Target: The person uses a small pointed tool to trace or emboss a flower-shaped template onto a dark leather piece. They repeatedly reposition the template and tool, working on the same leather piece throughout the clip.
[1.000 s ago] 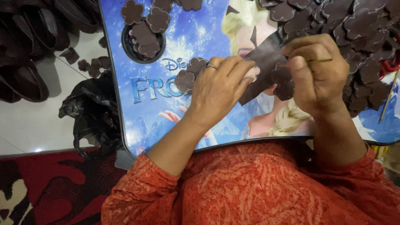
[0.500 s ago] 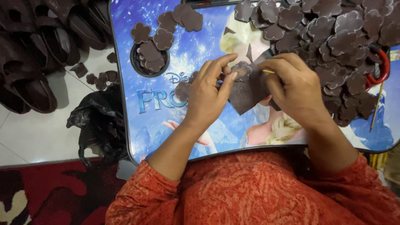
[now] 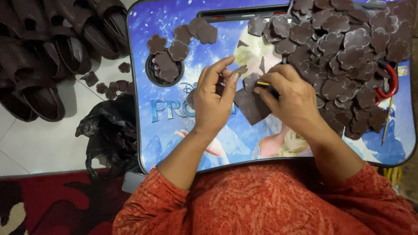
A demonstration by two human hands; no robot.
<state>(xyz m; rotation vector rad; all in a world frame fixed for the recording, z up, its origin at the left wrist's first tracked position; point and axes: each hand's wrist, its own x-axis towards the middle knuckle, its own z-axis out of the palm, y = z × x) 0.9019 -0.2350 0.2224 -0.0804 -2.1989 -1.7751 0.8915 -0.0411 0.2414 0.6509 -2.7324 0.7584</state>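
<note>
A: Right hand [image 3: 292, 93] is closing around a thin yellow-handled tool [image 3: 263, 83], its tip meeting the dark brown, roughly square leather sheet [image 3: 251, 106].

B: Left hand [image 3: 214, 95]?

A: It is pinching the sheet's upper edge with thumb and fingertips, holding it just above the blue picture-printed lap table [image 3: 174, 113].

B: Advice?

A: Judging by the grip, keeping the sheet taut near the tool is helping cleaner edges. The big pile of brown flower-shaped leather cutouts [image 3: 344, 56] is lying to the right; the red-handled scissors [image 3: 389, 82] are resting at its edge.
</note>
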